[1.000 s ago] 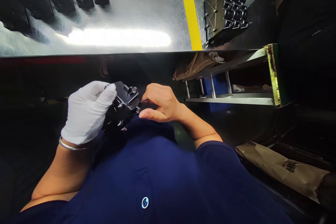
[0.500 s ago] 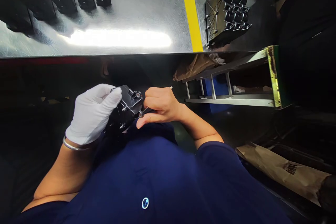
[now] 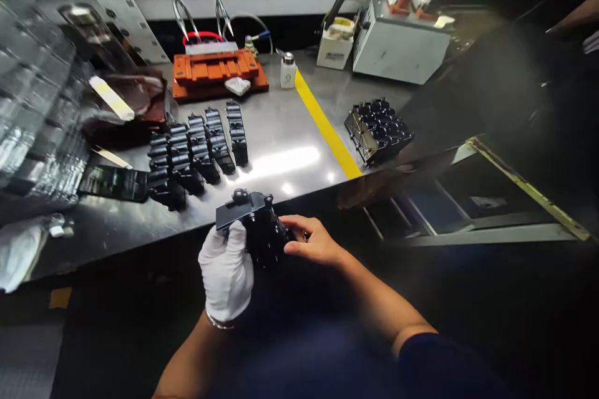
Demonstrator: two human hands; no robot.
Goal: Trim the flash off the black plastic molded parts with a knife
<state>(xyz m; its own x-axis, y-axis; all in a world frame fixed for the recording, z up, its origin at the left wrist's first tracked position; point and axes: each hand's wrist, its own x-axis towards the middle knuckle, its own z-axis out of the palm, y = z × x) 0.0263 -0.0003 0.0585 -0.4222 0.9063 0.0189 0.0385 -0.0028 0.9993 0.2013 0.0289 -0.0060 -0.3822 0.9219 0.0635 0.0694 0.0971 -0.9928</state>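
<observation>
Gloved left grip (image 3: 227, 277) is closed on the black part (image 3: 262, 232), held aloft beside the surface (image 3: 281, 124) at its near edge, apparently for steadying; its right side is met by the half-curled right grip (image 3: 317, 242) (whether it is clasped there cannot be told). Similar parts (image 3: 200, 151) are lined up far left, probably for easy reach.

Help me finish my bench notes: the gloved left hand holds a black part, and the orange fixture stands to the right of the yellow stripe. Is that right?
Not quite: the orange fixture stands to the left of the yellow stripe, as the head view shows. The rest holds: the gloved left hand holds a black part.
</observation>
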